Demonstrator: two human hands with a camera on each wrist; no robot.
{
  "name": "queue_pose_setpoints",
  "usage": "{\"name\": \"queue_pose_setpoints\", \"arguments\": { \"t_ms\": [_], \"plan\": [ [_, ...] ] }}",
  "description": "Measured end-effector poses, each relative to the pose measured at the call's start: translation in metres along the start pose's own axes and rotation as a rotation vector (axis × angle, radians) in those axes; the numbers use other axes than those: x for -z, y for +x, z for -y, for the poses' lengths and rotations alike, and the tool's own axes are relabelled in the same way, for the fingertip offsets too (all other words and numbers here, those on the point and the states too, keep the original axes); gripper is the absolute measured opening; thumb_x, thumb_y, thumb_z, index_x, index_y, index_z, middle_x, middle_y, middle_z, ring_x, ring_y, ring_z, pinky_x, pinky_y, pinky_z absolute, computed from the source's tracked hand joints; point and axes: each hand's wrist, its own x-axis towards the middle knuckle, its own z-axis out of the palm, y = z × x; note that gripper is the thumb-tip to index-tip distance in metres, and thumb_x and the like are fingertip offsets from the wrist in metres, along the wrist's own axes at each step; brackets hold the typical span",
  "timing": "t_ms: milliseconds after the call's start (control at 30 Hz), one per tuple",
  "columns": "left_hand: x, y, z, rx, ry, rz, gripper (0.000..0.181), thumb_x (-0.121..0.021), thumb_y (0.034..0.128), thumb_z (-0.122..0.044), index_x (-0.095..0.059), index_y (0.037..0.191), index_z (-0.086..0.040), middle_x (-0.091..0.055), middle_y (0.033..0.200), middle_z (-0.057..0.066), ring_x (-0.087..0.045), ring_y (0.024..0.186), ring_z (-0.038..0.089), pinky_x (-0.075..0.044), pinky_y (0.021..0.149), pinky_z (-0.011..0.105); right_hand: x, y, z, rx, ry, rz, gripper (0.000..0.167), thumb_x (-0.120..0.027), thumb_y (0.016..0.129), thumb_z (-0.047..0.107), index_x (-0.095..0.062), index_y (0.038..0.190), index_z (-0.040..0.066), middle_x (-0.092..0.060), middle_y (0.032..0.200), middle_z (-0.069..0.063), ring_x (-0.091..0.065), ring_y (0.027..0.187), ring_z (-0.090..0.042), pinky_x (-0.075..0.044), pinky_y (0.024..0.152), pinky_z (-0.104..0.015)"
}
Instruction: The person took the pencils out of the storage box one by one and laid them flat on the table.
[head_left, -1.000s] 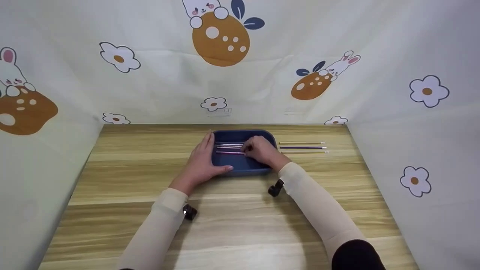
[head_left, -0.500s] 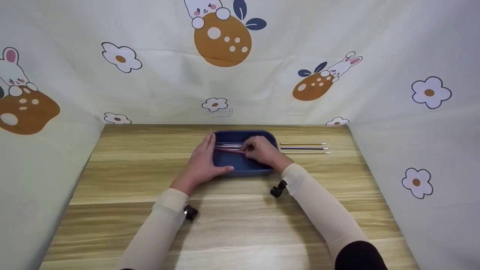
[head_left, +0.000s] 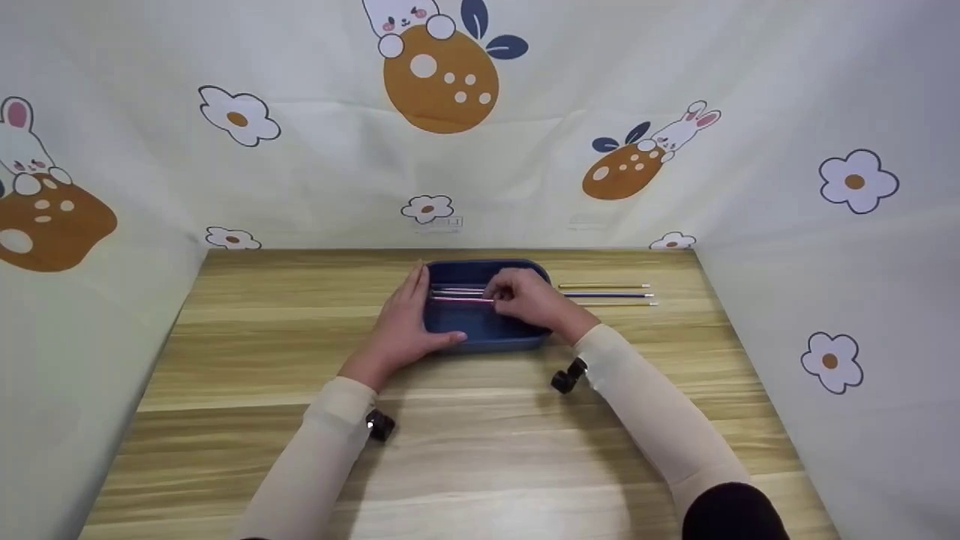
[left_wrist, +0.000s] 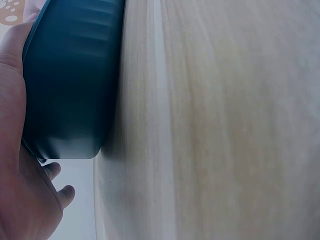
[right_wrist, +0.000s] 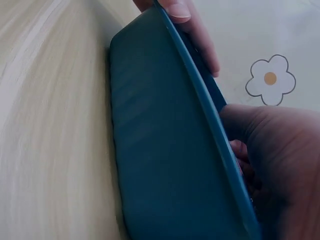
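In the head view, a dark blue tray stands at the table's back middle. My left hand rests on its left end, fingers fairly straight along the side and thumb across the front rim. My right hand reaches into the tray from the right, pinching a pink pencil near its right part; the pencil's right end is hidden by the hand. Behind it lie several pale, shiny pencils, partly covered by the fingers. The right wrist view shows the tray's outer wall, while the pencils are hidden there.
Right of the tray lie a yellow pencil, a dark blue pencil and an orange-yellow pencil, side by side. The wooden table ends at a patterned cloth wall at the back and sides.
The pink pencil has shifted back towards the other pencils in the tray, tilting briefly on the way. My right hand and forearm have moved slightly right; the left hand stays in place.
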Motion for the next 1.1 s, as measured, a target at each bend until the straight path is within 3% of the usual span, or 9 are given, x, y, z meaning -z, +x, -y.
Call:
{"name": "queue_pose_setpoints", "arguments": {
  "t_ms": [233,567,900,1100],
  "plan": [
    [-0.002,0.0,0.001,0.0,-0.004,-0.006,0.145,-0.089,0.0799,-0.073,-0.006,0.178,-0.004,-0.004,0.186,0.016,-0.017,0.167,0.042,-0.018,0.134,0.061,0.014,-0.016,-0.001,0.066,0.033,-0.016,0.022,-0.073,0.094,-0.004,-0.081,0.114,-0.004,-0.074,0.103,-0.012,-0.065,0.094,-0.022,-0.056,0.085,-0.036],
    [0.0,0.0,-0.002,0.004,-0.012,-0.002,0.145,-0.09,0.0797,-0.071,-0.006,0.178,-0.005,-0.004,0.186,0.015,-0.016,0.168,0.042,-0.017,0.134,0.061,0.029,-0.04,-0.003,0.064,0.038,-0.029,0.021,-0.072,0.094,-0.006,-0.081,0.112,-0.001,-0.071,0.102,-0.007,-0.063,0.089,-0.018,-0.055,0.078,-0.031],
    [0.001,0.0,0.001,-0.011,0.014,0.002,0.147,-0.084,0.0796,-0.079,-0.006,0.177,-0.003,-0.001,0.186,0.013,-0.014,0.168,0.041,-0.018,0.134,0.061,0.042,-0.062,-0.008,0.04,0.073,-0.086,0.016,-0.074,0.093,-0.006,-0.082,0.105,0.002,-0.071,0.097,-0.008,-0.064,0.088,-0.019,-0.053,0.076,-0.027],
    [-0.001,0.0,0.001,-0.009,0.012,0.004,0.145,-0.087,0.0809,-0.074,-0.005,0.177,-0.004,-0.001,0.186,0.013,-0.013,0.169,0.041,-0.017,0.135,0.061,0.049,-0.075,-0.018,0.026,0.067,-0.133,0.014,-0.077,0.094,-0.006,-0.083,0.104,0.0,-0.068,0.092,-0.004,-0.063,0.085,-0.018,-0.051,0.072,-0.026]
  ]
}}
